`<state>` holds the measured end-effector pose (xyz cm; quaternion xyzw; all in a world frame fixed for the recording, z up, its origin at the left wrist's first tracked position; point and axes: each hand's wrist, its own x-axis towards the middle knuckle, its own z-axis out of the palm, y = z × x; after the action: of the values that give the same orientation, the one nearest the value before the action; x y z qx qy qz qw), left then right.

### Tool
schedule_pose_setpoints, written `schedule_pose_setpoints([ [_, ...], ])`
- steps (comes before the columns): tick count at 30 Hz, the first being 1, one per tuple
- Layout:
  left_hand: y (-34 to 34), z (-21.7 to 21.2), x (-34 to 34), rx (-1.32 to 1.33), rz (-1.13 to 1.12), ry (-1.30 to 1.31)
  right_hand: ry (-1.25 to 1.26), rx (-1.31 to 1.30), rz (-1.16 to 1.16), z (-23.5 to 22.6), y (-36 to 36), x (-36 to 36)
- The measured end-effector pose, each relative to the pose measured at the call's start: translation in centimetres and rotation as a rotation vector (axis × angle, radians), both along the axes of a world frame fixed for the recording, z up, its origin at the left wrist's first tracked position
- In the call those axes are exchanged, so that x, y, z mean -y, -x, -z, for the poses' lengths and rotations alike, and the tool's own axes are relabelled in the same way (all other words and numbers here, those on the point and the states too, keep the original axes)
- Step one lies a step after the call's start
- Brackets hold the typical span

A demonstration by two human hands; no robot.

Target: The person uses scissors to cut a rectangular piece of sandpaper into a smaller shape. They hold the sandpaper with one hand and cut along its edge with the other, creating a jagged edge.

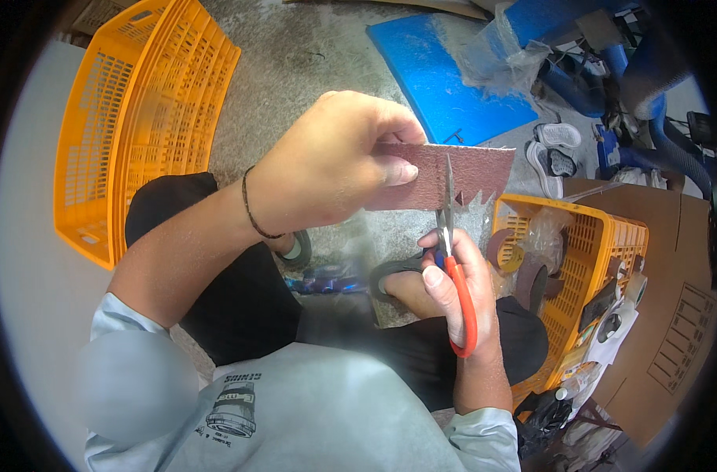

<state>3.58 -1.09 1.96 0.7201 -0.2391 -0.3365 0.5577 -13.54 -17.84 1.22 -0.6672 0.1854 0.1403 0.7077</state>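
Left hand (327,161) is clamped on a reddish-brown abrasive strip (453,175), which extends toward 3 o'clock from the fingers. Right hand (453,287) grips red-handled scissors (456,267); blades point to 12 o'clock, crossing the strip's notched lower edge.

To your far left stand stacked orange crates (138,118) on the concrete floor (295,63). Far ahead lies a blue board (445,86). At your right, another orange crate (602,236) holds tape rolls (531,279), beside a cardboard box (681,315).

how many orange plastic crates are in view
2. One large orange crate stands on the floor at upper left, beside the person's left knee. A second orange crate, holding rolls and odds and ends, sits at lower right. Others may be hidden beyond the frame.
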Motion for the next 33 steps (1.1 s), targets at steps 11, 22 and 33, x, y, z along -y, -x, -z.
schedule_pose_setpoints([
  [11,-0.12,0.06,-0.12,0.006,0.007,0.029,-0.013,-0.044,0.056,-0.21,0.27,-0.14],
  [22,0.09,-0.18,0.03,-0.091,0.002,0.033,-0.006,0.007,0.039,-0.03,0.32,-0.16],
  [33,0.04,-0.49,0.06,-0.017,0.033,-0.015,0.037,-0.026,0.039,-0.27,0.35,-0.08],
])
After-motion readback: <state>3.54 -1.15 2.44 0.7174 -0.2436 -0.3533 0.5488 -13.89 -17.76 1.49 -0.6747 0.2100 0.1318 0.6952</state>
